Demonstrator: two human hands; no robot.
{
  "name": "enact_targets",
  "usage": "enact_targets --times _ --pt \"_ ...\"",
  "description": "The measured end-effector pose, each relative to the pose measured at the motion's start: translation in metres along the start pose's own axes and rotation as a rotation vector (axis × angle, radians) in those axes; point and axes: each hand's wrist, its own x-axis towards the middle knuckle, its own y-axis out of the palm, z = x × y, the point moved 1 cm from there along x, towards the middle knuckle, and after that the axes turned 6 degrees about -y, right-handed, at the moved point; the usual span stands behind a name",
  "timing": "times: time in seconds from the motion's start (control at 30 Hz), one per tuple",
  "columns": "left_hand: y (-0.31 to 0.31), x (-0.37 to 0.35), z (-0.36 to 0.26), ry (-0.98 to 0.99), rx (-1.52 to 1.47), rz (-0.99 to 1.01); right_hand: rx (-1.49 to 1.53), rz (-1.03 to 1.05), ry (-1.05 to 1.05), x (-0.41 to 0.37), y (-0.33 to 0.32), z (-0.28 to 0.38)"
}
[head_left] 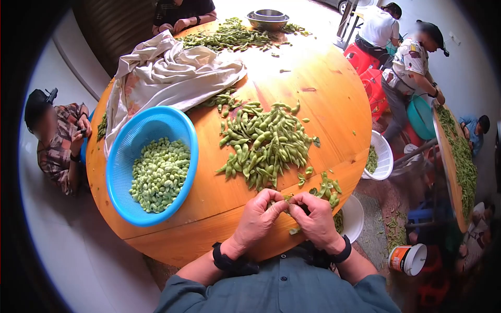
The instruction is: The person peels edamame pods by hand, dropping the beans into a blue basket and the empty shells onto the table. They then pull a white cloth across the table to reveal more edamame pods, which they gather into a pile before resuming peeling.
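My left hand (pixel 261 215) and my right hand (pixel 314 218) are close together over the table's near edge, fingers pinched on a green edamame pod (pixel 286 198) that is mostly hidden between them. Just beyond my hands lies a heap of edamame pods (pixel 266 141). A smaller scatter of pods (pixel 326 189) sits by my right hand. To the left stands a blue plastic colander (pixel 115 172), holding many shelled green beans (pixel 160 175).
A crumpled cream cloth (pixel 172 73) and more pods (pixel 229 35) lie farther back on the round wooden table (pixel 334 104). Metal bowls (pixel 267 20) stand at the far edge. A white basket (pixel 383 156) and a bucket (pixel 408 260) are at right. Other people work around.
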Motion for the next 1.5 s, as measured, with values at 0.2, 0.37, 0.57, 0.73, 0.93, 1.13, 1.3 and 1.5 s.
enact_targets --times 0.2,0.37,0.57,0.73,0.93,1.13,1.3,1.5 --pt "-0.004 0.004 -0.003 -0.176 -0.281 0.133 0.078 0.064 0.053 0.001 -0.006 -0.009" --pt "-0.01 0.005 -0.003 -0.279 -0.391 0.197 -0.156 -0.01 -0.209 0.004 -0.009 0.006" --pt "-0.006 0.005 0.009 -0.231 -0.287 0.137 -0.503 -0.052 -0.501 0.001 -0.004 0.004" --pt "-0.01 0.005 -0.003 -0.461 -0.465 0.235 -0.544 -0.04 -0.595 0.003 -0.004 0.012" --pt "-0.003 0.002 -0.001 -0.379 -0.35 0.129 -0.585 0.004 -0.604 0.002 -0.005 0.002" --pt "0.001 -0.002 -0.008 -0.373 -0.322 0.153 -0.573 0.001 -0.595 0.002 -0.003 0.0" --pt "-0.005 -0.003 -0.01 -0.365 -0.269 0.186 -0.454 0.005 -0.563 0.004 -0.01 0.004" --pt "-0.02 -0.041 -0.082 -0.035 -0.068 -0.143 -0.664 -0.008 -0.471 0.012 -0.034 -0.002"
